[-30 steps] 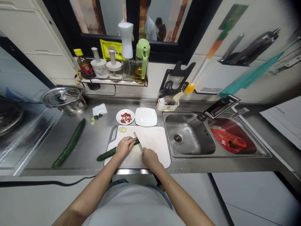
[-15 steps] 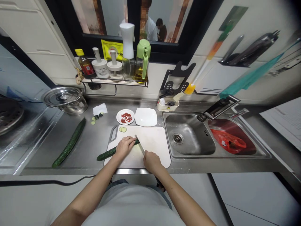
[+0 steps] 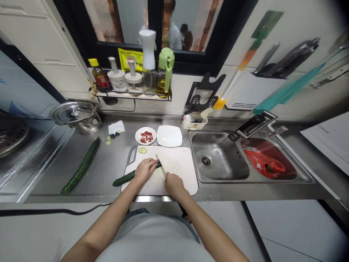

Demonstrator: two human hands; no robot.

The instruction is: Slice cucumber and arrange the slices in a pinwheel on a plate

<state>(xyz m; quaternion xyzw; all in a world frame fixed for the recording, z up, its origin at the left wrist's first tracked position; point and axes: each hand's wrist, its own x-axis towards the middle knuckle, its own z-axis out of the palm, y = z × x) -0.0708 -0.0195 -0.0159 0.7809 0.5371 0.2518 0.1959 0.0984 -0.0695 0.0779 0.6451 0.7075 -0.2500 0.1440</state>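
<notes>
My left hand [image 3: 145, 169] is curled over a long, bumpy dark-green cucumber [image 3: 124, 179], pressing it onto a white rectangular cutting board [image 3: 177, 156] with a grey handle. The cucumber lies slantwise, its left end jutting past the board's edge. My right hand [image 3: 174, 185] is wrapped around the handle of a narrow, silver-bladed knife [image 3: 161, 165], the blade at the cucumber's right end, just beside my left fingers. Pale-green round slices [image 3: 142, 150] overlap in the board's upper left corner. Just behind the board sit a round white plate [image 3: 137, 136] of small red pieces and a white, rounded-rectangular dish [image 3: 169, 135]. A second whole green cucumber [image 3: 81, 167] rests on the steel counter [image 3: 109, 160], well left of the board.
</notes>
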